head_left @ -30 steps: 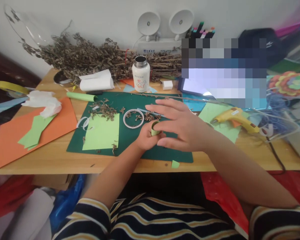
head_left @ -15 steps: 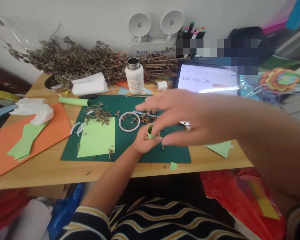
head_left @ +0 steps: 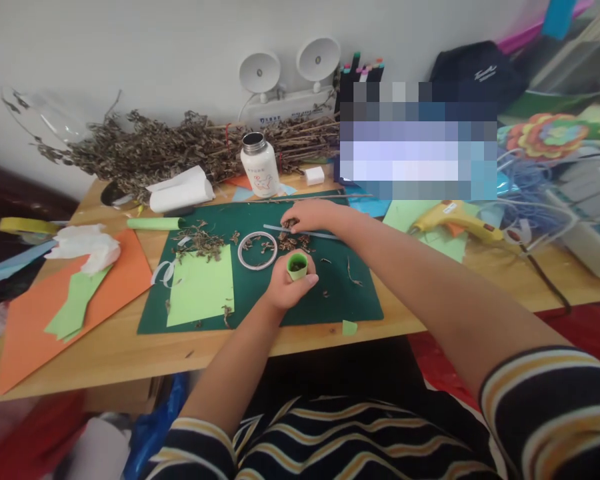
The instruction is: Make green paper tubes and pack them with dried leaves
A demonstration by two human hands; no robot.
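Left hand (head_left: 280,288) is holding the green paper tube (head_left: 297,272), mouth up, in a curled grip above the dark mat (head_left: 350,305) — while the right hand (head_left: 314,217) is pinching dried leaves (head_left: 289,225) in a narrow grip beyond the tube.

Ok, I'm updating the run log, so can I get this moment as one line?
Left hand: holding green tube | Right hand: at dried leaves | Mat: ring, green sheet

Head-worn, facing forward and down
Looking from close above the striped shirt (head_left: 360,440), past left hand (head_left: 281,288) and right hand (head_left: 316,217), across the table (head_left: 110,367) to the wall (head_left: 170,53).
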